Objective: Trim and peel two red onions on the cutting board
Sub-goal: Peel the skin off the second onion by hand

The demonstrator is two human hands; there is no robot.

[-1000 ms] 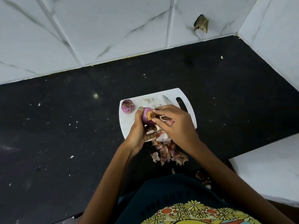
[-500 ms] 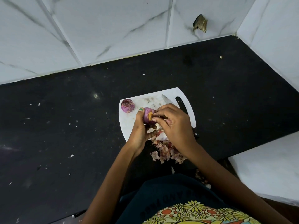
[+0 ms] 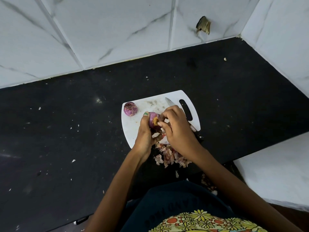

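Held onion: a small round red onion [image 3: 153,121], purple-skinned with a tan trimmed end facing the camera, is held just above the middle of the board, between both hands.
Left hand: the left hand [image 3: 145,134] is wrapped round the held onion from the left and below, its green-nailed thumb lying over the top and its fingers curled under.
Right hand: the right hand [image 3: 178,129] comes in from the right, its fingertips [image 3: 160,123] bunched together and pinching at the onion's skin beside the tan end.
Second onion: a second small red onion [image 3: 130,109], mottled purple, lies on the far left corner of the board, apart from both hands.
Cutting board: a white plastic cutting board with rounded corners and a slot handle [image 3: 132,126] lies flat on the counter, its surface smeared near the far edge.
Knife: a steel-bladed knife [image 3: 169,102] lies on the board behind the right hand, tip pointing away; most of it is hidden by the hand.
Peelings: a heap of papery pink-brown onion skins [image 3: 170,156] lies at the board's near edge and on the counter beside it, below the right wrist.
Counter: a black stone counter [image 3: 66,131], flecked with pale scraps, runs to a white marbled tile wall [image 3: 100,30].
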